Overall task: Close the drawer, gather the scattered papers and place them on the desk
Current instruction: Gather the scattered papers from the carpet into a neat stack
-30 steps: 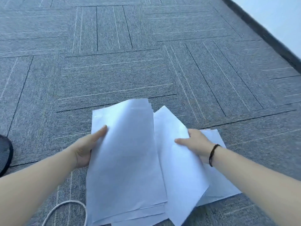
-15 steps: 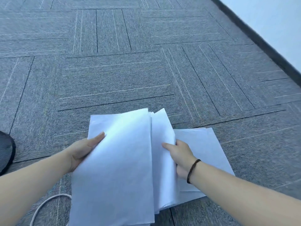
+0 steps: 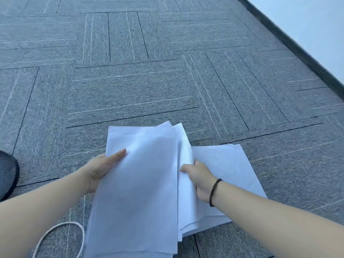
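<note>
A stack of white papers is lifted off the grey carpet, tilted up toward me. My left hand grips its left edge, thumb on top and fingers hidden underneath. My right hand, with a dark cord bracelet on the wrist, pinches the right edge of the sheets. More white papers lie flat on the carpet under and to the right of my right hand. No drawer or desk is in view.
Grey carpet tiles cover the floor. A dark baseboard and pale wall run along the upper right. A white cord loop lies at the lower left. A dark mesh object sits at the left edge.
My right hand slid left, pushing the middle sheets against the left stack and curling onto their edge. The stack has tilted up, and the right-hand sheets now lie uncovered.
</note>
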### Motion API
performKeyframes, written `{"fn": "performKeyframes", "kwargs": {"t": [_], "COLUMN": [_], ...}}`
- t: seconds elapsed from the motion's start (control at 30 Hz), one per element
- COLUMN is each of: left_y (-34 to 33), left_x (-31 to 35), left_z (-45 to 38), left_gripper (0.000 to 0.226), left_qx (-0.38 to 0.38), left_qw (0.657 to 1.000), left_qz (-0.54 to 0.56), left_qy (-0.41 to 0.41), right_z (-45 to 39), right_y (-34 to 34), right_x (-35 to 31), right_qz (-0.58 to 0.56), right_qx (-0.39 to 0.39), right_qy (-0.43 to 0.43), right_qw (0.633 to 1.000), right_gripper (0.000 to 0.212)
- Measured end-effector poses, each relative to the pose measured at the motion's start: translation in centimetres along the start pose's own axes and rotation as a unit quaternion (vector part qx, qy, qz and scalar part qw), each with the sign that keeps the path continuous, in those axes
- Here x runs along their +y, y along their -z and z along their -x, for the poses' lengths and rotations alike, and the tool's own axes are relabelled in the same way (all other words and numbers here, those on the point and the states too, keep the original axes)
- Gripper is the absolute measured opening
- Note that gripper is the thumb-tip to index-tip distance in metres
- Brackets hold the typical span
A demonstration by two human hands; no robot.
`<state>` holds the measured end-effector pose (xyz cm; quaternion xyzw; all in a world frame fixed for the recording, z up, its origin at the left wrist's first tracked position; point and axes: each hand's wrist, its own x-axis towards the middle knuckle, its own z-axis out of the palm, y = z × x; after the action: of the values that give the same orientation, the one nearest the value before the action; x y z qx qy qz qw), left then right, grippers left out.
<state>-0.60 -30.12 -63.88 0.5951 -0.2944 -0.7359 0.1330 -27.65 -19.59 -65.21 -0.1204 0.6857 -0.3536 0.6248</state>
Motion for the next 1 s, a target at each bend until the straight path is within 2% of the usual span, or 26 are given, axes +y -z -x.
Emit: {"fn": "performKeyframes", "kwargs": {"t": [0.07,0.2,0.33,0.4,0.57,0.7,0.77,0.9,1.0], "left_y": [-0.5,-2.1,-3.2,-3.7,-4.5,-5.7,-5.8,-4.7,-4.3], "left_x": [0.3,0.6,1.5,1.6,0.6,0.1,-0.1,0.1,0.1], "left_z": [-0.1,-0.3,-0.3,-0.3,-0.7,0.0,0.0,-0.1,0.0], "left_gripper": [0.066,0.046,0.047,0.044,0.040,0.020,0.029,0.077,0.071], "left_qx": [0.016,0.043,0.008,0.026,0.079,0.073,0.063,0.042,0.042], "left_qw": [0.999,0.995,0.995,0.992,0.988,0.994,0.997,0.994,0.991], "left_qz": [0.017,0.047,0.043,0.050,0.080,0.044,0.016,-0.086,-0.114], "left_qy": [-0.033,-0.078,-0.091,-0.115,-0.102,-0.069,-0.049,-0.047,-0.056], "right_z": [-0.6,-1.0,-1.1,-1.3,-1.0,0.0,0.4,0.4,0.0], "right_y": [1.3,2.4,3.2,4.0,4.6,3.5,3.3,3.5,3.4], "right_x": [-0.4,-0.4,-0.9,-1.4,-1.2,-0.2,-0.3,-0.5,-1.0], "right_qz": [0.011,0.058,0.085,0.045,-0.046,-0.026,-0.024,-0.037,0.075], "right_qx": [0.026,0.026,0.035,0.041,-0.012,-0.087,-0.114,-0.137,-0.114], "right_qy": [0.003,0.017,0.069,0.069,0.025,0.008,-0.003,-0.028,0.000], "right_qw": [1.000,0.998,0.993,0.996,0.999,0.996,0.993,0.989,0.991], "right_gripper": [0.021,0.024,0.010,0.020,0.028,0.031,0.031,0.034,0.029]}}
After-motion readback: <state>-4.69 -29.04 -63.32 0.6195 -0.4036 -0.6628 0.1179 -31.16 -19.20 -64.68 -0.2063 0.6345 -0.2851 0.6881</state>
